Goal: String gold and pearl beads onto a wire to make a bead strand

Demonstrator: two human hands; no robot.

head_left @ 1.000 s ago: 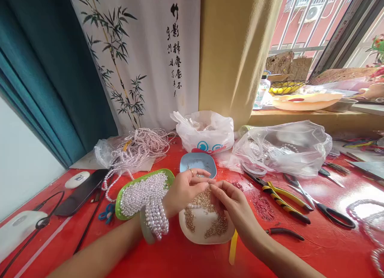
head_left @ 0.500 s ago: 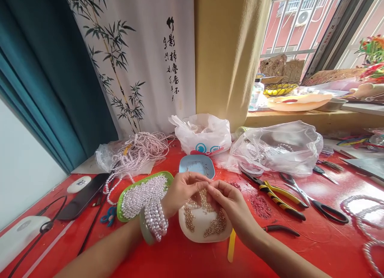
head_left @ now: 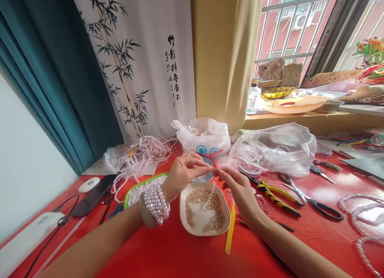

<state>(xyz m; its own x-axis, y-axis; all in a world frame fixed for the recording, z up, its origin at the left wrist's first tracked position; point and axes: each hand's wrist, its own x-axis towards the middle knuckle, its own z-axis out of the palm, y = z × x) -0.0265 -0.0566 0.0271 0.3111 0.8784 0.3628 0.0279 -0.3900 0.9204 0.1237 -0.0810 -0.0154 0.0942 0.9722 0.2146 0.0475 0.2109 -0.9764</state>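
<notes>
Your left hand (head_left: 183, 172) and right hand (head_left: 237, 184) meet fingertip to fingertip just above a shallow white dish of small gold beads (head_left: 205, 208) on the glossy red surface (head_left: 168, 254). Both hands are pinched closed on a short strand of small white pearls (head_left: 209, 194), which hangs from between your fingertips down towards the gold beads. Whether a gold bead is also held there is too small to tell.

Several pearl bracelets (head_left: 156, 202) and a pale green bangle (head_left: 144, 211) sit on your left wrist. A green tray of loose pearls (head_left: 136, 190) lies just behind that wrist, and a small blue dish (head_left: 207, 175) is partly hidden behind your fingers. A yellow plastic strip (head_left: 230, 230) lies beside the white dish on its right. Yellow-handled pliers (head_left: 271, 196) and black-handled scissors (head_left: 312, 202) rest further right, near a clear plastic bag (head_left: 276, 148).

To do this well, I would judge it best to keep the pinch firm and low over the white dish, so that anything slipping off lands among the beads rather than rolling across the surface.
</notes>
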